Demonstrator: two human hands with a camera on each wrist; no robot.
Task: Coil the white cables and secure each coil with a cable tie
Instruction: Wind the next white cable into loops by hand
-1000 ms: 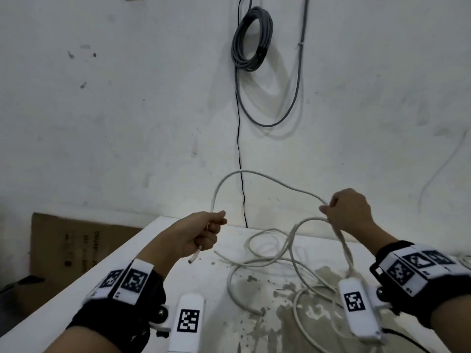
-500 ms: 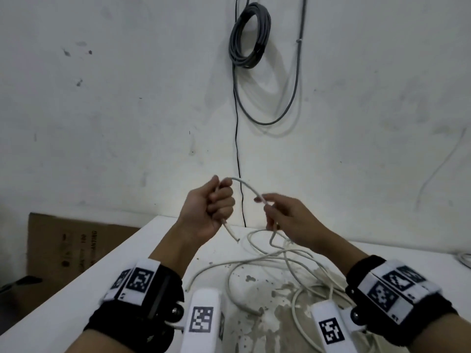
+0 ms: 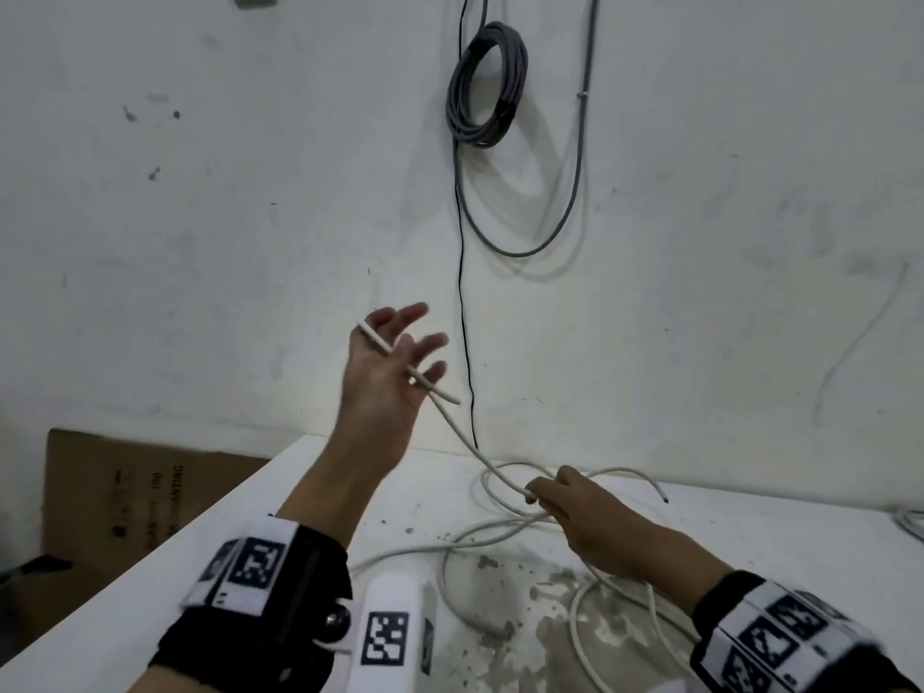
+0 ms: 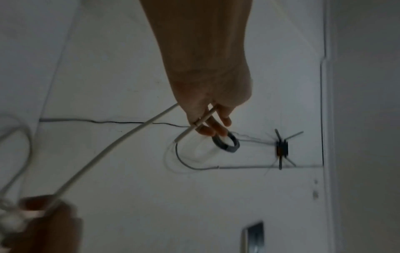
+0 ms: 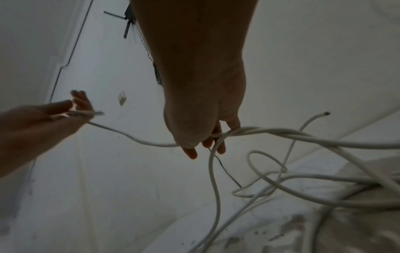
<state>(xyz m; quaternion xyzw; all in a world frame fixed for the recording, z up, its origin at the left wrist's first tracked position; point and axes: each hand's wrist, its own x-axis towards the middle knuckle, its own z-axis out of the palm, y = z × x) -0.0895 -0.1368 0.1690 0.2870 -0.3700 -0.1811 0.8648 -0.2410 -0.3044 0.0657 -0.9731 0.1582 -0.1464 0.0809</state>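
Note:
A long white cable (image 3: 465,442) lies in loose loops on the white table (image 3: 300,492). My left hand (image 3: 390,387) is raised before the wall with its fingers spread. The cable's end section is hooked across the left hand's fingers (image 4: 216,126), its tip sticking out past them. From there the cable runs down to my right hand (image 3: 575,512), low over the table, which grips the cable (image 5: 134,138) in curled fingers. A second free cable end (image 3: 662,497) curves up behind the right hand. No cable tie is visible.
A grey cable coil (image 3: 487,82) hangs on the wall above, and a thin black wire (image 3: 462,292) drops behind the table. A cardboard box (image 3: 125,492) stands left of the table. The near tabletop is stained. Another cable (image 3: 910,522) shows at the right edge.
The hands were together at chest height, the left one fisted round the cable. The left hand has since risen and spread its fingers; the right has moved down along the cable toward the table.

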